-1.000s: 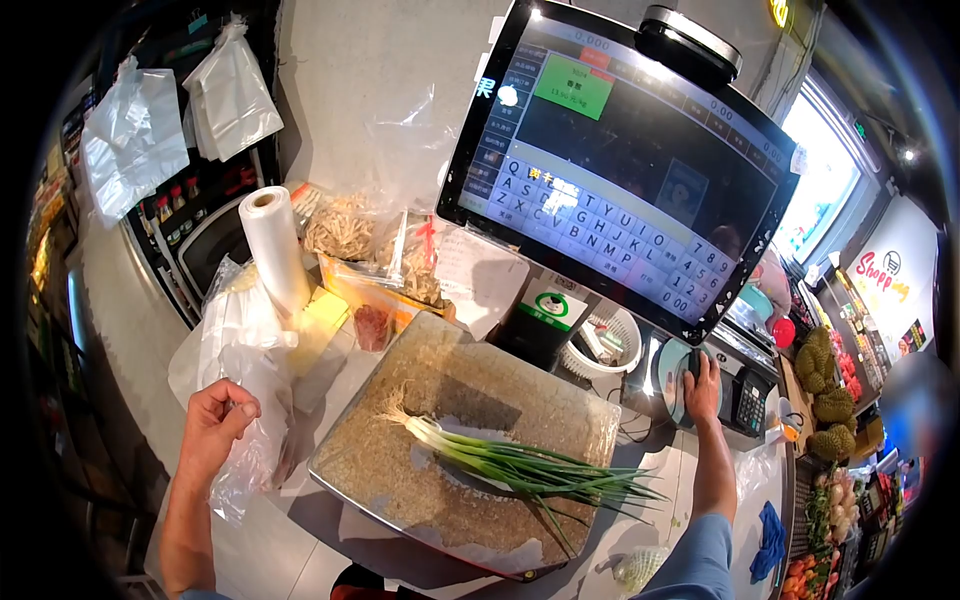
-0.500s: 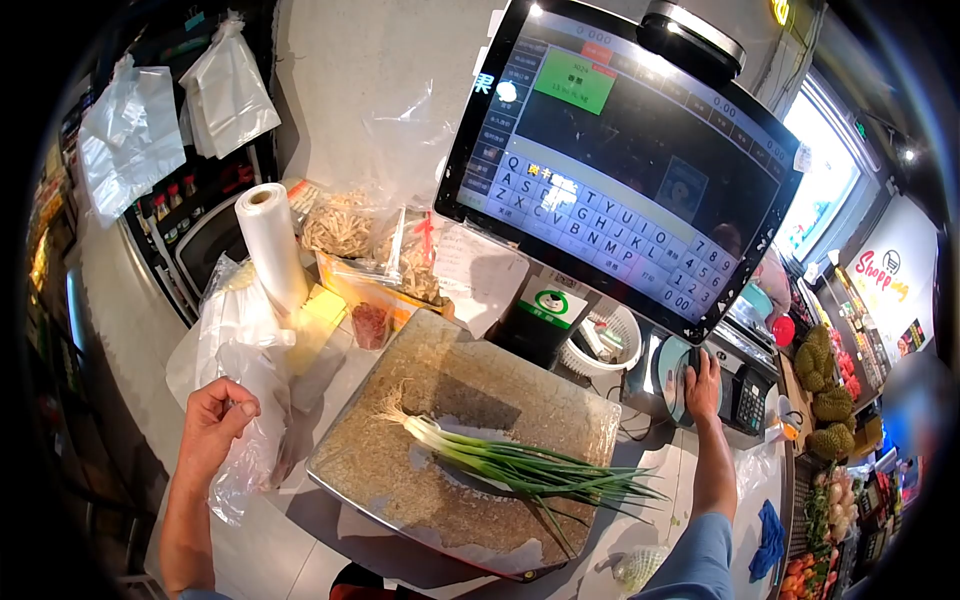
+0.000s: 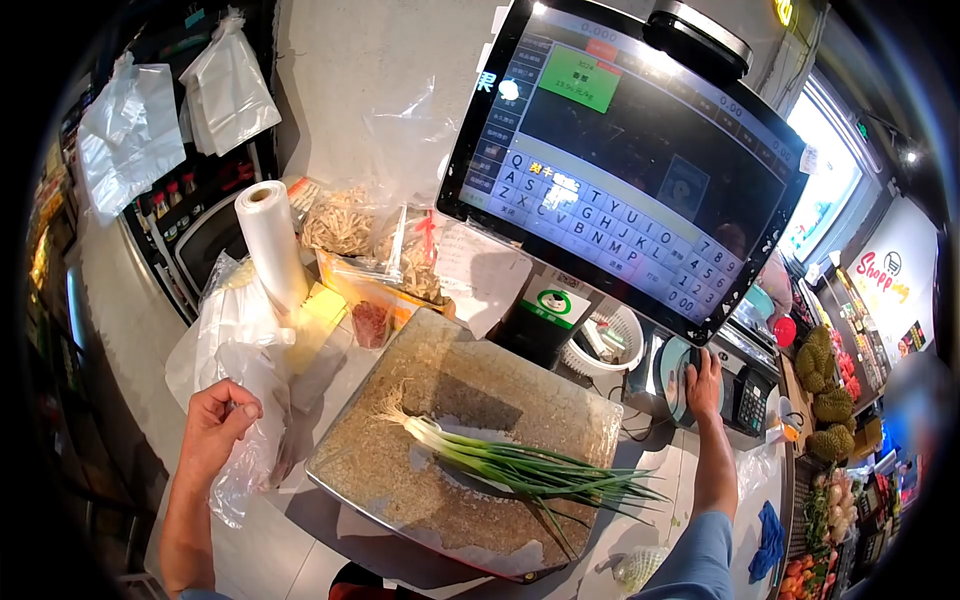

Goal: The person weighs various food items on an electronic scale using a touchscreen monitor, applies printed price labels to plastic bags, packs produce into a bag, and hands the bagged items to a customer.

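"Green onions [image 3: 520,465], where are they?"
"On the metal plate [image 3: 370,450], by the big screen [image 3: 620,170]."
"And the hands?"
"The left hand [image 3: 222,418] is curled up by the clear bag [image 3: 262,450]. The right hand [image 3: 706,385] is on the dark mouse [image 3: 694,359]; I can't tell if it squeezes."

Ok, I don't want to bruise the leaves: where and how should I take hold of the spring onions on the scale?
Probably round the pale stalks, just past the roots, from above with the left hand, which is nearer that end. The spring onions lie flat on the weighing plate, bunched narrow there; the green leaves fan past its right edge.
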Tool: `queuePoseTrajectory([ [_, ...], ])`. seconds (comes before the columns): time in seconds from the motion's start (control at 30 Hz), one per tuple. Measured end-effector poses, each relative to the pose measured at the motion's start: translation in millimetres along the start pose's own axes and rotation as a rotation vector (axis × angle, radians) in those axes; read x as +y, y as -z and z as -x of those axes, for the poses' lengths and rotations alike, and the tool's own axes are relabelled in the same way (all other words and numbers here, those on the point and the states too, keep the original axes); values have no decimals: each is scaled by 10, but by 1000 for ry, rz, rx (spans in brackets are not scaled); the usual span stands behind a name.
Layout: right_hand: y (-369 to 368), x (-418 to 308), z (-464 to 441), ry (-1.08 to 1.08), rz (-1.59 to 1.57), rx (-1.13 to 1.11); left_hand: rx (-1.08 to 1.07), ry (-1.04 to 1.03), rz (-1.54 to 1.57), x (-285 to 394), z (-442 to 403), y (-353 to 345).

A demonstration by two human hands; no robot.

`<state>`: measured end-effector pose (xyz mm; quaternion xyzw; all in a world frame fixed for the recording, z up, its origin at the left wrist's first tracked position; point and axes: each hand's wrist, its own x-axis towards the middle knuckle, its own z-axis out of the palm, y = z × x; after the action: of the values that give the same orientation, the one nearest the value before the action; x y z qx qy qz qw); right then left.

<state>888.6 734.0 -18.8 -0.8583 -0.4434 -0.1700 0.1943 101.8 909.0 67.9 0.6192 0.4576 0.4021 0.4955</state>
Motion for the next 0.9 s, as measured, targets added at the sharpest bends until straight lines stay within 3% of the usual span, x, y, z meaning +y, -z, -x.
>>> queuePoseTrajectory([
  [0.9,-73,13,31,-5,31,100,18,37,8,-56,51,25],
])
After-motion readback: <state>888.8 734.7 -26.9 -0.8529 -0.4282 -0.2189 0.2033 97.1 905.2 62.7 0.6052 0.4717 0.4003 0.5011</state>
